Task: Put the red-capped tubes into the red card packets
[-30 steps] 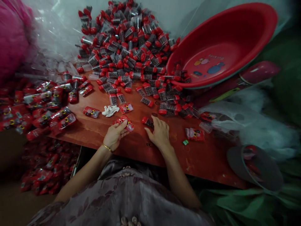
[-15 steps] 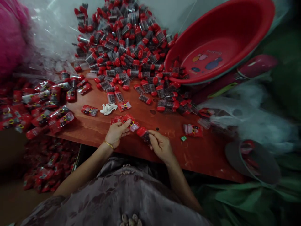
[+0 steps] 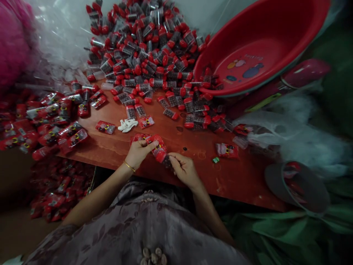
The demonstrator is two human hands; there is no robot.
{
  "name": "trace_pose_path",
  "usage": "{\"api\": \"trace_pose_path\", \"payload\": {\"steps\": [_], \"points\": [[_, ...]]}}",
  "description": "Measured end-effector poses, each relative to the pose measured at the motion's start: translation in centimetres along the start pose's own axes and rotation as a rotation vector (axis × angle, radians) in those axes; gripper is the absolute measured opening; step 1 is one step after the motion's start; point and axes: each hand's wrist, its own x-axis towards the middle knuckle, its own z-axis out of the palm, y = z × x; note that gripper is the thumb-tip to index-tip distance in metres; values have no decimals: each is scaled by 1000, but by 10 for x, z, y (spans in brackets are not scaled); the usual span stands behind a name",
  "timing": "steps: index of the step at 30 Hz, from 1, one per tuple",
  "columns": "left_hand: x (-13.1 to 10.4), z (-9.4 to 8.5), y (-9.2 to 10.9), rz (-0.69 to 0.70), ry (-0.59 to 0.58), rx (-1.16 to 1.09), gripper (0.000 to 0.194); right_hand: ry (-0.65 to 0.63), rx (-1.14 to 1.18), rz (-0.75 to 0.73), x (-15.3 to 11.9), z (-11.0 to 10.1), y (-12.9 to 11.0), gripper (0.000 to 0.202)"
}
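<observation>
Above the front edge of the reddish table [image 3: 204,176], my left hand [image 3: 139,152] pinches a red printed wrapper [image 3: 159,143]. My right hand [image 3: 184,169] grips the dark clear end of a small red-capped tube [image 3: 167,162]. The tube's red cap lies at the wrapper's lower end and looks partly inside it. More flat red wrappers [image 3: 140,137] lie just behind my left hand. Beyond them are a crumpled white piece [image 3: 127,125], a red packet [image 3: 105,127] and another small red wrapper [image 3: 146,122].
A large pile of red-capped tubes [image 3: 143,55] fills the back. Wrapped red packets [image 3: 49,121] are heaped at left. A tilted red basin [image 3: 253,48] stands at the back right, with a grey bin [image 3: 298,187] at the right edge and a green scrap [image 3: 215,160] nearer.
My right hand has moved slightly left with the tube, whose red cap now meets the wrapper. The wrapper in my left hand has tilted downward.
</observation>
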Motion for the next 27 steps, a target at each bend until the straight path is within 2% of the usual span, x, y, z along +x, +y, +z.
{"api": "trace_pose_path", "payload": {"steps": [4, 9, 12, 18, 23, 27], "points": [[3, -2, -1, -6, 29, -6, 38, -4, 18, 21, -2, 0, 1, 31], [2, -1, 4, -107, -31, -52, 36, -28, 47, 44, -2, 0, 0, 32], [1, -2, 6, -101, -28, -28, 34, -58, 71, 71, -3, 2, -1, 33], [2, -7, 2, -128, -79, -48, 42, -29, 199, 192, -3, 6, 2, 38], [1, -8, 0, -20, -62, 17, 39, -10, 351, 345, -2, 9, 4, 43], [-4, -5, 0, 79, -65, 112, 36, 31, 382, 308, -2, 13, 4, 42]]}}
